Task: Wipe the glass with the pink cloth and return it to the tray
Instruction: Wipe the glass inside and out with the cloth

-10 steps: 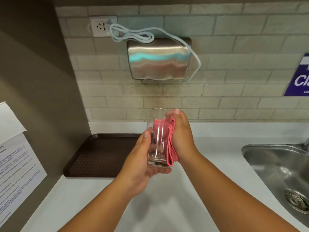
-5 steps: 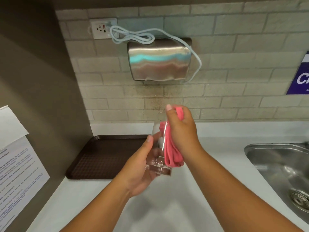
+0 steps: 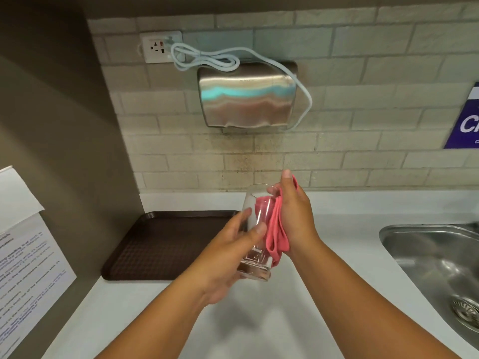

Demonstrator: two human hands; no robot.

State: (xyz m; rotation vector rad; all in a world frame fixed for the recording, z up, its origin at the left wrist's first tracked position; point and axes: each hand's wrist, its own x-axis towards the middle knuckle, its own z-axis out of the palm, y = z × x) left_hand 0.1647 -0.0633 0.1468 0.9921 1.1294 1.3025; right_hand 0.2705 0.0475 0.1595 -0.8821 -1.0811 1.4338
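A clear drinking glass [image 3: 252, 203] is held above the white counter, tilted a little to the right. My left hand [image 3: 228, 260] grips its lower half, thumb across the front. My right hand [image 3: 295, 216] presses a folded pink cloth [image 3: 276, 237] against the glass's right side; part of the cloth shows pink through the glass wall. The dark brown tray [image 3: 160, 244] lies flat on the counter to the left of the glass, against the brown side wall, with nothing on it.
A steel sink [image 3: 435, 260] is set into the white counter [image 3: 337, 229] at the right. A steel hand dryer [image 3: 246, 97] with a looped white cable hangs on the tiled wall above. Printed paper sheets [image 3: 26, 260] are stuck to the left wall.
My right hand has slid the pink cloth along the side of the glass, and my left hand has turned and shifted its grip on the glass's lower part.
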